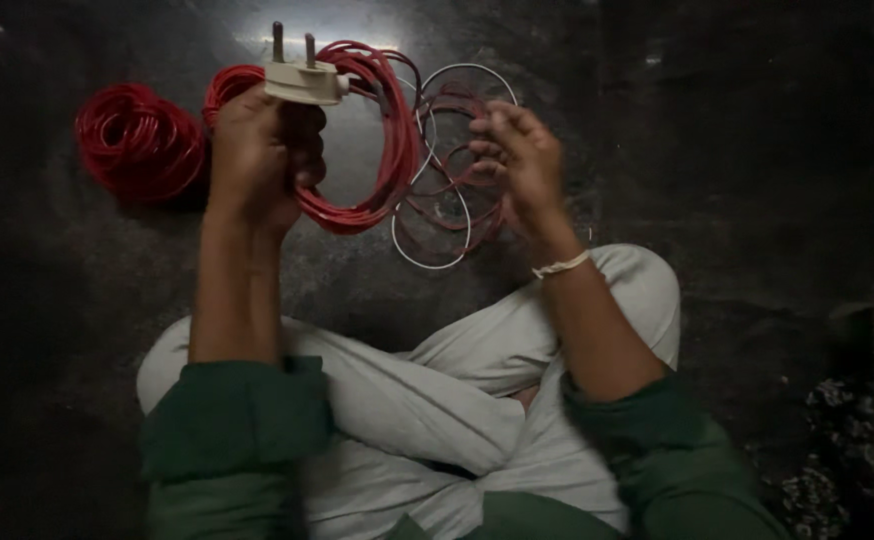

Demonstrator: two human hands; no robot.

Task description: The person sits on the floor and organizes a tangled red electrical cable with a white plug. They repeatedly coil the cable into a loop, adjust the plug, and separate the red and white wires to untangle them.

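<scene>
**A:** Left hand point(257, 150) is up over the floor, fingers curled tight around a bundle of red wire loops point(377, 150), and a cream-white electrical plug point(302, 80) sits right on top of that fist.

**B:** Which way is the plug facing?

**A:** Its two dark pins stick up and away from the person, towards the top of the view; the flat body lies crosswise, long axis left to right, with the wire leaving at its right end. The loops hang below and to the right of the fist, a long oval standing roughly upright.

**B:** And the right hand point(522, 160)?

**A:** Raised level with the left, fingers bent and pinching at thinner strands: a darker red wire tangled with a white wire point(427, 250) in loose rings. It is blurred, so exactly how many strands it grips I cannot tell. A pale band point(560, 266) circles that wrist.

**B:** Anything around them?

**A:** A second tight red coil point(140, 143) lies on the dark speckled stone floor point(737, 150), just left of the left hand, partly hidden behind the forearm. Nearer the camera, crossed legs in light grey trousers point(407, 400) and green sleeves point(227, 420). The wire looks smooth and plastic-coated, the plug hard and glossy.
</scene>
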